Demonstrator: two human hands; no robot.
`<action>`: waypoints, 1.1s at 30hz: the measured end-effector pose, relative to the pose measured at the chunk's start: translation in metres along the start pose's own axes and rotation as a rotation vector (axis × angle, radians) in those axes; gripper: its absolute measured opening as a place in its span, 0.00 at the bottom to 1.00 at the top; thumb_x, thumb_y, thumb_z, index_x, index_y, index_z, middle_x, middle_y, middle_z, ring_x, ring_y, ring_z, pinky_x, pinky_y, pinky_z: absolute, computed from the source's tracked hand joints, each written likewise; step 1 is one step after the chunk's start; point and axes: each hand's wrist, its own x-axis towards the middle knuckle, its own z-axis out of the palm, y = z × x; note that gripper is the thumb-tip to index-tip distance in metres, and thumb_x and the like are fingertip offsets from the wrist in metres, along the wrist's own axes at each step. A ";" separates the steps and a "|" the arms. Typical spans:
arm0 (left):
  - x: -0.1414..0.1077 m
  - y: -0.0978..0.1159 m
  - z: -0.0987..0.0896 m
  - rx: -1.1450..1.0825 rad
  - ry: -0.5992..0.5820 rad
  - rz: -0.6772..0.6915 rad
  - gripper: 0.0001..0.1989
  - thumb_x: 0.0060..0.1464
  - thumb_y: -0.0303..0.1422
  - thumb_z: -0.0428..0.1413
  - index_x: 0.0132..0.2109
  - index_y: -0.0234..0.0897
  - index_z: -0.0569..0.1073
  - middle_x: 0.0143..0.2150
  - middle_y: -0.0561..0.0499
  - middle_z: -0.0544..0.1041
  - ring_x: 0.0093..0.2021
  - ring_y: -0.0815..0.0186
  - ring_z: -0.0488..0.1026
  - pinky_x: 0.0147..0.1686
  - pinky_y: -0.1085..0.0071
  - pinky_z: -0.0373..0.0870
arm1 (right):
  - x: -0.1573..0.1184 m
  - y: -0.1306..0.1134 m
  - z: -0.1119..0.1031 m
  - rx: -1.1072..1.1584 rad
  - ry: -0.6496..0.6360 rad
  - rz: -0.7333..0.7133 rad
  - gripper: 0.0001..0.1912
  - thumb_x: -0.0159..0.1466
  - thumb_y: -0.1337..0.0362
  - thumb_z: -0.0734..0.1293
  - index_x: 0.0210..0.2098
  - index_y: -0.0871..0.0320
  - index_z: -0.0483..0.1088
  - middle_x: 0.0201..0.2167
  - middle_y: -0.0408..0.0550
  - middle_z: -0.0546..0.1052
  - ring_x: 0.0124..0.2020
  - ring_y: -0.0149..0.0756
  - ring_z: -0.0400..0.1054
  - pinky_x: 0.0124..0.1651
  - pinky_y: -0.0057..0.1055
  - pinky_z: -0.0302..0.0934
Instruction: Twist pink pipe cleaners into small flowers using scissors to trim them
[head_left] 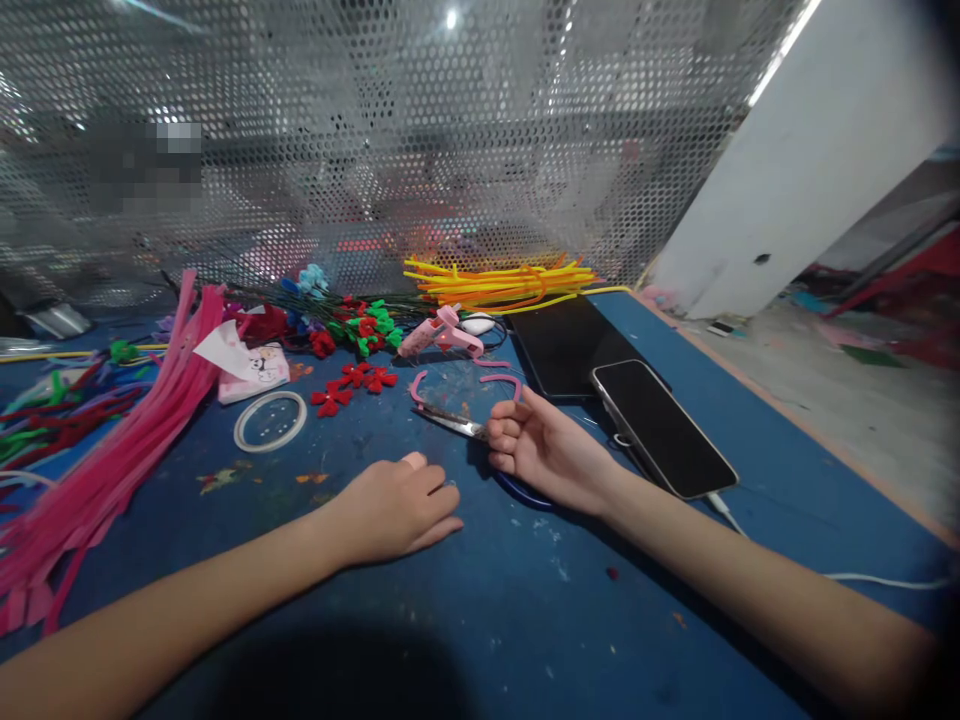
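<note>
My left hand [405,510] rests knuckles up on the blue table, its fingers curled in; anything under them is hidden. To its right, my right hand [544,445] has its fingers curled toward the palm. It lies over a pair of scissors [457,424], whose blades point left and whose blue handle shows below the wrist; whether it grips them is unclear. A curved pink pipe cleaner [501,379] ends at the right hand's upper fingers, and I cannot tell if it is pinched. Another bent pink piece [418,386] lies beyond the scissor tips.
Behind are a pink glue gun [442,333], red flowers [352,385], a tape roll [270,421] and yellow pipe cleaners [499,282]. Pink strips [127,450] spread along the left. A black tablet [574,340] and a phone [664,425] with its cable are at right.
</note>
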 end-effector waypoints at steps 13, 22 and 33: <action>0.009 -0.012 -0.011 -2.518 0.200 -0.846 0.14 0.57 0.41 0.47 0.38 0.31 0.63 0.35 0.43 0.71 0.35 0.66 0.73 0.20 0.83 0.68 | 0.001 0.001 0.000 -0.014 0.003 -0.002 0.27 0.68 0.57 0.47 0.29 0.63 0.70 0.22 0.47 0.72 0.23 0.28 0.66 0.28 0.26 0.60; 0.008 -0.011 -0.003 -2.358 0.241 -0.776 0.05 0.53 0.20 0.50 0.36 0.30 0.68 0.25 0.53 0.66 0.17 0.81 0.61 0.11 0.89 0.51 | 0.000 0.000 0.000 -0.009 -0.008 0.003 0.26 0.68 0.57 0.48 0.29 0.63 0.70 0.22 0.47 0.72 0.24 0.27 0.66 0.29 0.25 0.59; 0.010 -0.020 -0.005 -2.558 0.198 -0.730 0.31 0.56 0.53 0.36 0.49 0.34 0.67 0.49 0.40 0.70 0.50 0.56 0.68 0.45 0.56 0.66 | 0.000 0.001 0.000 -0.028 0.005 0.006 0.24 0.67 0.56 0.49 0.29 0.62 0.70 0.22 0.47 0.72 0.24 0.28 0.66 0.30 0.26 0.59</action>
